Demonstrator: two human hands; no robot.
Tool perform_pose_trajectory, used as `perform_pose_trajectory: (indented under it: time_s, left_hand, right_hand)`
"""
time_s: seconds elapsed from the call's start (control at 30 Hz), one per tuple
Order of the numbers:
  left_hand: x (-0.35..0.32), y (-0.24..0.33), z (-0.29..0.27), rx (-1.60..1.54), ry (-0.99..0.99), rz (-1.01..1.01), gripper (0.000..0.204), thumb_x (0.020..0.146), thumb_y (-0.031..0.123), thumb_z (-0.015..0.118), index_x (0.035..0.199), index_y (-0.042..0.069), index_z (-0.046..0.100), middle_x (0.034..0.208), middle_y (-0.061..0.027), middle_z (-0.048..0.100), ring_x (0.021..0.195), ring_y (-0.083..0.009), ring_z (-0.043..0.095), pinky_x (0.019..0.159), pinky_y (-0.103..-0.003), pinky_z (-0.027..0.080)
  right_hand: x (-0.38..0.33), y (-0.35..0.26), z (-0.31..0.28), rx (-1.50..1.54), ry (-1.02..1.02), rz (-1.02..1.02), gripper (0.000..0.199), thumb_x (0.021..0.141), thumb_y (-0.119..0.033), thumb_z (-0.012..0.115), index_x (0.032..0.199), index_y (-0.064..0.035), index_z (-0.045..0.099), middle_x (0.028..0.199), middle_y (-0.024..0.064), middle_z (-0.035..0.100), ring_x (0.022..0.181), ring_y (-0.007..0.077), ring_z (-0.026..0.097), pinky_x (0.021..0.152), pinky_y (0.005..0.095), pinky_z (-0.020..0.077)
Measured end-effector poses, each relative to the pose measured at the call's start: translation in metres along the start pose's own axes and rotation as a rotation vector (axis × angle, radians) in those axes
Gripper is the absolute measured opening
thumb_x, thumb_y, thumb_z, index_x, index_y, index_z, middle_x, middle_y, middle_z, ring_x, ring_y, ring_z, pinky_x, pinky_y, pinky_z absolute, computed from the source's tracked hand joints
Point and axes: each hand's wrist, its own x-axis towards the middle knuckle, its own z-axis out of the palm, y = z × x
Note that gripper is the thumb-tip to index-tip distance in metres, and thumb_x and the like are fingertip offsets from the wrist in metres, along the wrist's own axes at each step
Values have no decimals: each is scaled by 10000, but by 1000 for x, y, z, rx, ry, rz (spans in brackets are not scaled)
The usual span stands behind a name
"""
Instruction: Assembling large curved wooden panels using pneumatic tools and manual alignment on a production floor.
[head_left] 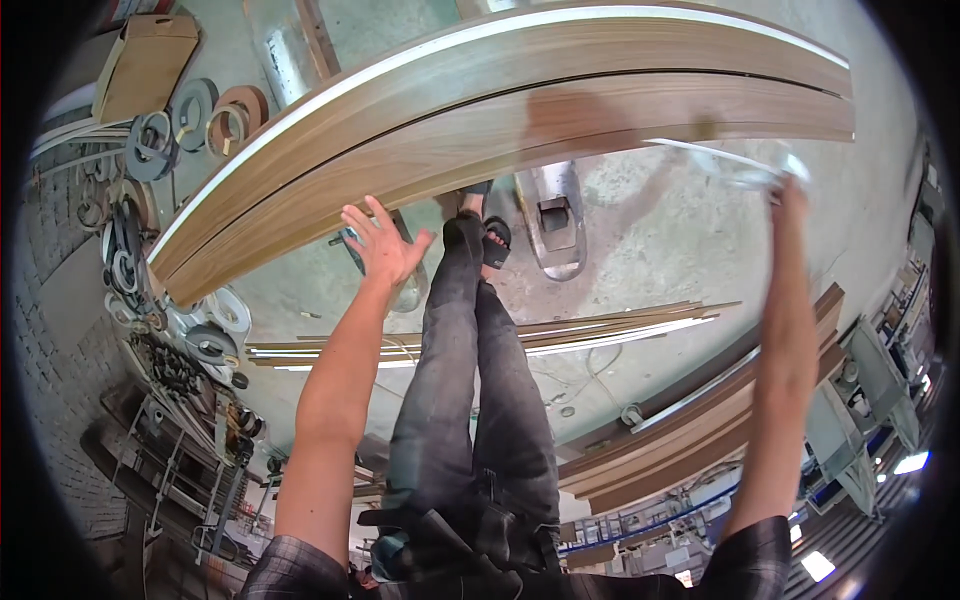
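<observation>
A stack of long wood-grain panels [520, 90] with a white edge stretches across the upper part of the view. My left hand [382, 242] is open with its fingers spread, just below the near edge of the lowest panel and close to touching it. My right hand [790, 195] is raised at the right end of the panels, blurred by motion. It pinches a thin clear film strip [715, 158] that runs off the panel face. My legs in dark trousers [470, 380] stand between both arms.
Rolls of edge banding [150, 140] and a cardboard box [150, 60] lie at the left. Thin wooden strips [520, 333] lie on the concrete floor. A metal pallet-jack fork [552, 220] sits under the panels. More stacked boards [700, 420] lie at the right.
</observation>
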Motion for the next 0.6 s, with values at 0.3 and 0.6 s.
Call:
perform_pose_trajectory:
  time_s: [0.3, 0.6]
  left_hand:
    - [-7, 33, 7, -30, 52, -16, 1113, 726, 490, 646, 1417, -80, -16, 1420, -415, -55, 1351, -521, -62, 1067, -610, 68]
    - [-14, 239, 26, -262, 187, 201, 896, 731, 352, 618, 1378, -97, 190, 1413, -419, 63, 1338, -552, 14, 1053, -637, 56]
  right_hand:
    - [-7, -82, -75, 28, 367, -206, 204, 851, -164, 643, 995, -59, 543, 753, 21, 522, 607, 108, 498, 529, 277, 467]
    - [-73, -111, 1, -76, 78, -57, 212, 903, -133, 569, 1111, -102, 536, 812, -22, 525, 679, 75, 490, 630, 271, 479]
